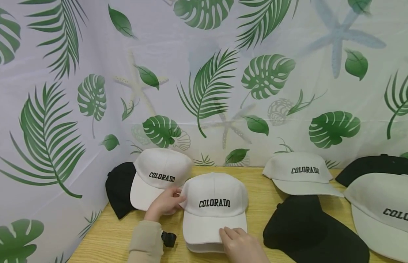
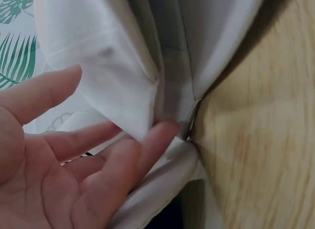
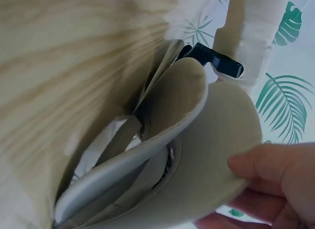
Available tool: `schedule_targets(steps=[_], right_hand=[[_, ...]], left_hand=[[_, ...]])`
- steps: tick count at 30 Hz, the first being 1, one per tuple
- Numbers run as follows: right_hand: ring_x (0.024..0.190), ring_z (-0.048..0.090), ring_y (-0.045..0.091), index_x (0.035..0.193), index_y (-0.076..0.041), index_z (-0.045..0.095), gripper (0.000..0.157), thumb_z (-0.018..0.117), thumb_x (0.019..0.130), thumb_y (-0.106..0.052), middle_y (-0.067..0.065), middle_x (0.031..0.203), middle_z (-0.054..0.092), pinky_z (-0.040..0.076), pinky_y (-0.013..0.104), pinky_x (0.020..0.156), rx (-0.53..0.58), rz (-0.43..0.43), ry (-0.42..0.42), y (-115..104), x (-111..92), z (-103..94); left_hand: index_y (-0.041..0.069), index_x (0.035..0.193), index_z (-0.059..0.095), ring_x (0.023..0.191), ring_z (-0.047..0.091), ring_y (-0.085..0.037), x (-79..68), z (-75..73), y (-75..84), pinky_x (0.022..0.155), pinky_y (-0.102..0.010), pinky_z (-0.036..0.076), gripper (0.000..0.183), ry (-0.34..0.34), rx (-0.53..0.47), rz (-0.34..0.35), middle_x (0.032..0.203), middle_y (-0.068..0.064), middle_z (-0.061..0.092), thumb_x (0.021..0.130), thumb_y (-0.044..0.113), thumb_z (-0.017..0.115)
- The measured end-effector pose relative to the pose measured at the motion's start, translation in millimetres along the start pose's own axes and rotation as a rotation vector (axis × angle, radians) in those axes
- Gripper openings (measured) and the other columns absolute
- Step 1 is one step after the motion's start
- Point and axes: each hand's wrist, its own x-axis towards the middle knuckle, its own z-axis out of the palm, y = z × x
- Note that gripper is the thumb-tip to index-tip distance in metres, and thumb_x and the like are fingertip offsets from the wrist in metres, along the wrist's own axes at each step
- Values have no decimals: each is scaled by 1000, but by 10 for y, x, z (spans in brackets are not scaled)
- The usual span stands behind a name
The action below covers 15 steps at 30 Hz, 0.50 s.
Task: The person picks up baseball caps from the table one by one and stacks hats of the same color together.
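Observation:
In the head view, a white baseball cap [image 1: 214, 197] lettered COLORADO sits at the front middle of the table, over a second white cap [image 1: 205, 247] whose brim shows beneath. My right hand [image 1: 241, 244] pinches the upper brim near its right front edge. The right wrist view shows the thumb on one face of that brim [image 3: 224, 125] and fingers behind it; the lower brim [image 3: 179, 91] lies apart from it. At the upper cap's left side is my left hand [image 1: 166, 202]. In the left wrist view its fingers touch the cap edges [image 2: 133, 91], with the thumb held away.
Left behind stand another white COLORADO cap [image 1: 162, 168] and a black cap [image 1: 120, 188]. To the right are white caps [image 1: 299, 171] [image 1: 385, 204] and black caps [image 1: 299, 226] [image 1: 375, 164]. A leaf-print cloth [image 1: 217, 153] backs the wooden table [image 1: 102, 241].

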Motion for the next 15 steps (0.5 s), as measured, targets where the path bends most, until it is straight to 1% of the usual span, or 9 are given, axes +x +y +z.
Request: schedule_targets(steps=[3,6,8,12,15], right_hand=[[62,56,12,85,-7,67,12,68,75,-13,1,78,64,46,22,50,63,-19,-82,43,14,31],[53,50,8,79,-8,65,6,67,75,-13,-2,71,61,41,19,47,120,-56,-162,98,28,60],[49,44,5,76,-9,63,4,66,75,-12,-5,66,58,37,18,45,145,-82,-202,127,38,71],[45,36,3,71,-10,60,7,65,75,-11,-8,58,50,32,17,43,161,-117,-246,148,54,77],[43,31,2,68,-11,58,10,65,75,-10,-9,54,45,29,15,42,159,-154,-262,159,62,85]], left_hand=[[-8,114,48,72,56,-21,-9,15,6,57,-33,47,37,8,23,-19,96,-13,57,86,14,57],[-9,115,47,73,55,-21,-16,31,12,57,-33,47,39,14,47,-29,100,-15,55,85,14,57],[-9,115,47,72,55,-21,-18,41,15,54,-31,46,38,12,48,-28,100,-15,55,85,13,57],[-9,114,48,70,54,-20,-4,53,10,51,-29,44,36,-5,37,-26,99,-14,56,85,11,56],[-9,114,49,69,53,-20,5,57,1,50,-27,43,35,-18,36,-20,96,-12,56,85,10,56]])
